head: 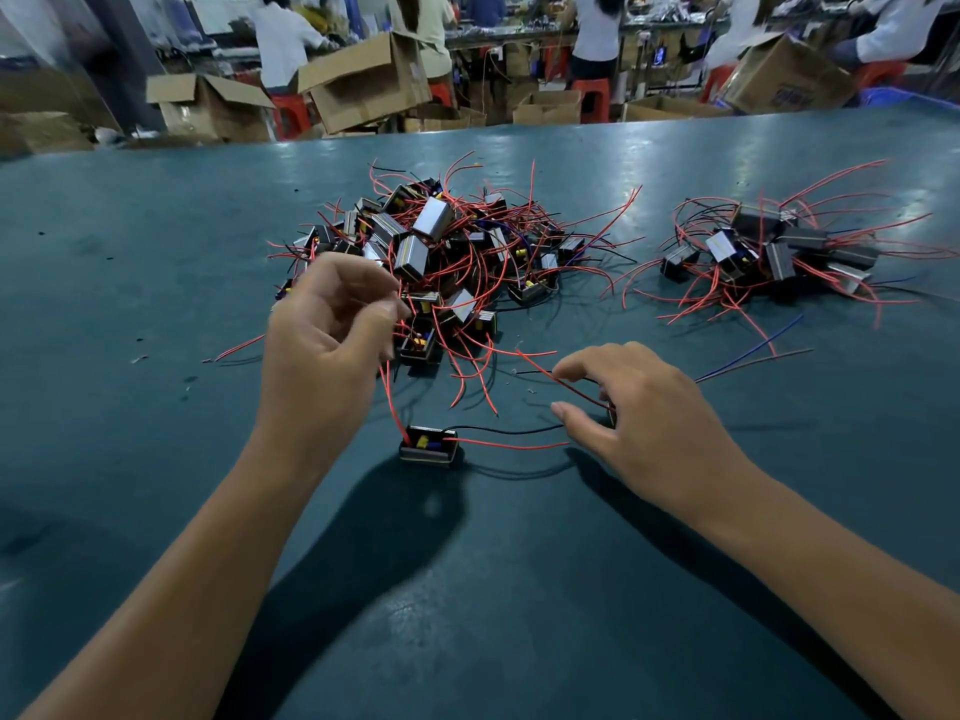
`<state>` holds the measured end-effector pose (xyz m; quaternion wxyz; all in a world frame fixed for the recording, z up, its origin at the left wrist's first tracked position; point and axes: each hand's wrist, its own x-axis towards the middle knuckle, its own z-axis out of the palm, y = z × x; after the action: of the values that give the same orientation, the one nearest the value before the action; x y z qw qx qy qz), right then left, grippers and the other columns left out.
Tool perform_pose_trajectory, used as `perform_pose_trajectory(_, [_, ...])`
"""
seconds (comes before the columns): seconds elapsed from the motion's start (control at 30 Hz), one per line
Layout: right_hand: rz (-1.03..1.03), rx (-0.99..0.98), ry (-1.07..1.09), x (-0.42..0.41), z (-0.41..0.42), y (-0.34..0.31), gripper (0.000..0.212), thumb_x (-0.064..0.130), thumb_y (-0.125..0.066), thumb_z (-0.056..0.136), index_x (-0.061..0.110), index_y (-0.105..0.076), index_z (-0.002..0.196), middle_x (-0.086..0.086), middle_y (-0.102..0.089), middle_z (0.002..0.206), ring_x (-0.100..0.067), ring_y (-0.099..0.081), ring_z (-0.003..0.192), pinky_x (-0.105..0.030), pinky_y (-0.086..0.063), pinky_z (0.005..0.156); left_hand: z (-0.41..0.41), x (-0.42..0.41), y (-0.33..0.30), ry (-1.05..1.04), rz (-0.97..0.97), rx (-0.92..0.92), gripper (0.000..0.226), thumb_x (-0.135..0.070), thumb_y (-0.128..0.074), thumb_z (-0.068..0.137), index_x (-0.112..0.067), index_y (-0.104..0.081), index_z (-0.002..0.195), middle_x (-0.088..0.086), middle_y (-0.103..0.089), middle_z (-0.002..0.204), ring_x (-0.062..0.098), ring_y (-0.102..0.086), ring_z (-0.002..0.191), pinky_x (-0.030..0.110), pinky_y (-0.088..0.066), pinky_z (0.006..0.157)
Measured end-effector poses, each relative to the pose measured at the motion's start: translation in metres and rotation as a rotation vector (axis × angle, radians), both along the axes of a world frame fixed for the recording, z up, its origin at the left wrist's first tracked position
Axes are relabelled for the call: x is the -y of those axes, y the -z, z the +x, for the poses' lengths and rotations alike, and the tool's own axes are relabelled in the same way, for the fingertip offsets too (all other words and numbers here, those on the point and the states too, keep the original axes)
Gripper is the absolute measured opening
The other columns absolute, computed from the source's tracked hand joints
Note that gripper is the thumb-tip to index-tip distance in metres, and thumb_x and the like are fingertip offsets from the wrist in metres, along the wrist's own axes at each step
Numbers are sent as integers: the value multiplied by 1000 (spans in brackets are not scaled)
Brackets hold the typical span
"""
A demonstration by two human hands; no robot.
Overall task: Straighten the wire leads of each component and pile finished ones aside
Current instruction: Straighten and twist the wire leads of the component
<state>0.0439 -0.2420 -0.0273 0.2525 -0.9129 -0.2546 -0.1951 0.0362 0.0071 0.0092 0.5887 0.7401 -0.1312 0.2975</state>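
**Head view: one component on the mat, a lead in each hand**

From the head camera I see a single component (429,449) sitting on the teal table (156,252) at the centre of the frame, low and between my two forearms. It is a small black block with yellow and blue parts showing on top.

My left hand (324,335) is raised above and left of it, fingers curled, thumb and fingertips pinching a red lead (390,397) that runs down to the component's left end. My right hand (631,402) is to the right of the component, close to the table, fingers curled over a thin red wire (566,384) that crosses under the fingertips. A black lead (509,431) and a second red lead (514,446) run from the component's right end towards that hand; I cannot tell whether the fingers are gripping these two.

Just above the left hand, in the middle of the frame, lies the large tangled pile (447,252) of components with red and black wires sticking out every way. Well apart, at the right of the frame, sits a smaller pile (774,252) whose leads fan out mostly to the right.

Along the top of the frame stand open cardboard boxes (363,80), with seated people behind them.
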Motion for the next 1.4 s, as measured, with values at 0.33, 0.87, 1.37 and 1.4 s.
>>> perform_pose_trajectory(0.33, [94, -7, -87, 6, -5, -2, 26, 25, -73, 86, 19, -61, 109, 13, -54, 102, 4, -43, 90, -14, -37, 81, -1, -17, 14, 280, 897, -422, 12, -32, -71, 92, -36, -69, 102, -30, -63, 91, -8, -57, 78, 7, -39, 67])
perform_pose_trajectory(0.87, [-207, 19, -305, -11, -14, 3, 33, 38, -61, 94, 16, -66, 118, 0, -63, 110, -22, -55, 103, -30, -43, 92, -4, -7, 13, 403, 773, -548, 11, -26, -69, 95, -27, -65, 85, -14, -69, 69, 9, -66, 52, 19, -51, 51])
perform_pose_trajectory(1.37, [-219, 80, -412, -13, -15, 3, 17, 25, -67, 93, 10, -61, 87, 0, -60, 88, -26, -53, 84, -33, -42, 81, -11, 1, 8, 521, 460, -844, 17, -13, -64, 98, -5, -61, 83, 13, -74, 74, 27, -74, 65, 29, -57, 53])
perform_pose_trajectory(1.4, [-220, 74, -421, -13, -15, 4, 16, 23, -67, 93, 9, -60, 87, -1, -60, 87, -26, -53, 83, -34, -42, 80, -11, 1, 9, 510, 458, -847, 17, -13, -63, 98, -5, -61, 83, 12, -74, 74, 26, -74, 64, 28, -57, 52])
